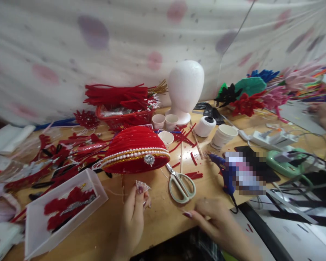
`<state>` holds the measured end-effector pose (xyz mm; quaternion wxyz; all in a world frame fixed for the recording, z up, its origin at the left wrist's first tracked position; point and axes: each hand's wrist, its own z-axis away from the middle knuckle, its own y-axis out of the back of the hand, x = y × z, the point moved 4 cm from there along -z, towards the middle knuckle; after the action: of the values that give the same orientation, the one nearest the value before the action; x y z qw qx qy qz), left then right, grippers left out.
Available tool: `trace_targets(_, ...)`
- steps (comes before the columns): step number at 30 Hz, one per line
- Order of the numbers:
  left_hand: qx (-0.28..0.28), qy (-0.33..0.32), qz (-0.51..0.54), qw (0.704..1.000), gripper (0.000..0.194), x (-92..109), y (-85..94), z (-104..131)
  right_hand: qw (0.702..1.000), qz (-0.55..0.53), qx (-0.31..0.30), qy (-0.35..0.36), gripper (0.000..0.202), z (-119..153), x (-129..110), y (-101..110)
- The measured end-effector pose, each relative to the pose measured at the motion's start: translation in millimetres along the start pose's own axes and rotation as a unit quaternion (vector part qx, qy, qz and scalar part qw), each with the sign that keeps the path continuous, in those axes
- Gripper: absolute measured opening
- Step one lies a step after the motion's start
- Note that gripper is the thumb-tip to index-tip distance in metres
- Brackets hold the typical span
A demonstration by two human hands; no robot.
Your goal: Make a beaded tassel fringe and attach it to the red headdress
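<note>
Between thumb and fingers, my left hand pinches a small beaded piece with pale beads, roughly triangular. My right hand is blurred near the table's front edge; its thumb and fingers are drawn together, and what they hold, if anything, is too fine to make out. Just beyond my left hand lies a red pleated hat, tilted on its side, with pearl strings, gold trim and a round sparkling ornament on its band. Scissors with pale handles lie between my two hands, blades pointing away from me.
A white tray with red pieces stands at left. Behind are a foam head, paper cups, a thread cone and a red basket. A blue glue gun lies right. Another person's hand shows far right.
</note>
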<state>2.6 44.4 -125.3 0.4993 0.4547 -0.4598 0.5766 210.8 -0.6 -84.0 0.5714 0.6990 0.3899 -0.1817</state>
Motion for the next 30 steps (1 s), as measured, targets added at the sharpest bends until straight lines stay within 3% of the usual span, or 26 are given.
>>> trace_targets(3,-0.016,-0.002,-0.042,0.999,0.051,-17,12.0,-2,0.971,0.142,0.125,-0.143,0.059,36,29,41)
trace_targets(5,-0.011,0.003,-0.063,0.998,0.051,-28,20.9,-4,0.914,0.222,0.213,-0.263,0.059,53,46,61)
trace_targets(7,-0.001,0.005,-0.086,0.996,0.05,-35,27.4,-5,0.863,0.269,0.279,-0.325,0.054,58,60,74)
trace_targets(8,0.0,0.008,-0.095,0.995,0.05,-37,29.2,-6,0.855,0.277,0.294,-0.326,0.052,55,66,76)
trace_targets(13,0.016,0.03,-0.104,0.994,0.054,-36,30.4,-1,0.889,0.29,0.26,-0.242,0.054,16,95,69)
trace_targets(16,0.036,0.03,-0.097,0.994,0.06,-34,28.2,5,0.888,0.287,0.251,-0.257,0.054,7,105,64)
trace_targets(21,0.095,0.008,-0.082,0.992,0.06,-32,23.5,12,0.861,0.207,0.327,-0.33,0.045,23,97,64)
trace_targets(24,0.081,-0.028,-0.107,0.991,0.057,-28,15.8,12,0.873,0.028,0.358,-0.329,0.043,34,88,55)
trace_targets(27,0.09,-0.065,-0.134,0.985,0.055,-24,11.2,12,0.882,-0.155,0.338,-0.29,0.037,36,80,37)
trace_targets(30,0.089,-0.077,-0.134,0.984,0.053,-24,10.9,9,0.88,-0.229,0.314,-0.273,0.034,34,73,21)
